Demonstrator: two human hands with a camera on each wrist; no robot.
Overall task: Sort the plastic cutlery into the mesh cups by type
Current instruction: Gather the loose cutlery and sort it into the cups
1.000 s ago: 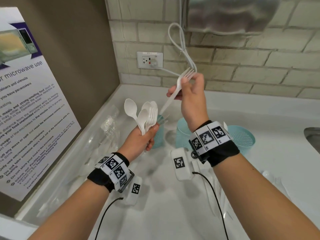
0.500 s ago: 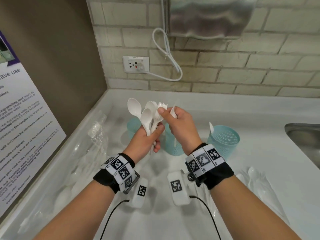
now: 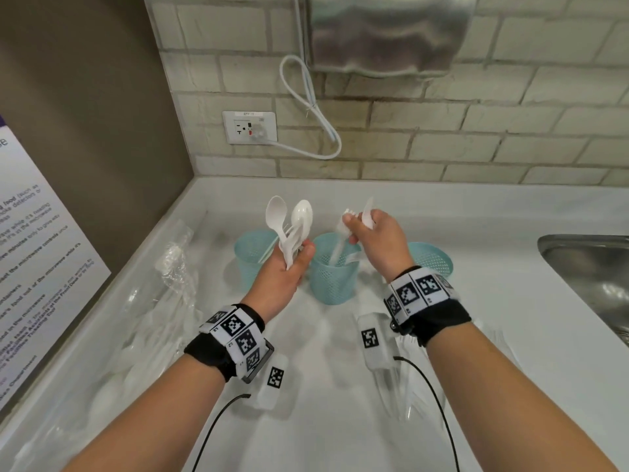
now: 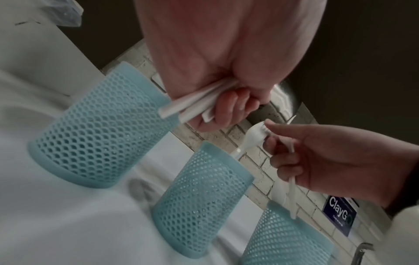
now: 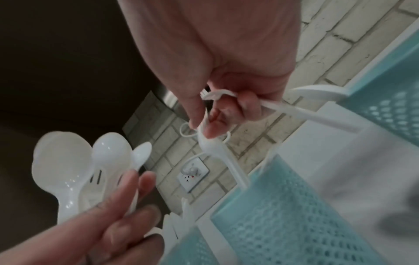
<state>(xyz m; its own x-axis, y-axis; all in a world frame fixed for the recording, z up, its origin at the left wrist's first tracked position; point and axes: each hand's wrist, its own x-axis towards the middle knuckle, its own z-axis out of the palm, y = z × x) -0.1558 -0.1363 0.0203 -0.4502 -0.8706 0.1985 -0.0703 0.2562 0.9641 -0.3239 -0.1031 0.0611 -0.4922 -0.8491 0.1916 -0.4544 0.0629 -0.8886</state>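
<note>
Three light-blue mesh cups stand in a row: left cup (image 3: 253, 264), middle cup (image 3: 335, 281), right cup (image 3: 434, 258). My left hand (image 3: 289, 264) grips a bundle of white spoons and forks (image 3: 292, 226) by the handles, just above the gap between the left and middle cups. My right hand (image 3: 374, 236) pinches a white fork (image 3: 342, 229) by its head. The fork's handle reaches down into the middle cup (image 4: 204, 193). The same hand also grips a second white utensil (image 5: 294, 109), whose handle points toward the right cup (image 5: 396, 89).
Crumpled clear wrappers (image 3: 177, 267) lie along the counter's left edge. More loose cutlery (image 3: 408, 386) lies on the counter under my right forearm. A steel sink (image 3: 595, 267) is at the right. A wall socket with a looped cable (image 3: 252, 129) is behind.
My right hand brought the fork down from high near the wall, past the left hand's bundle, and over to the middle cup, where its handle now dips in. The left hand stayed put.
</note>
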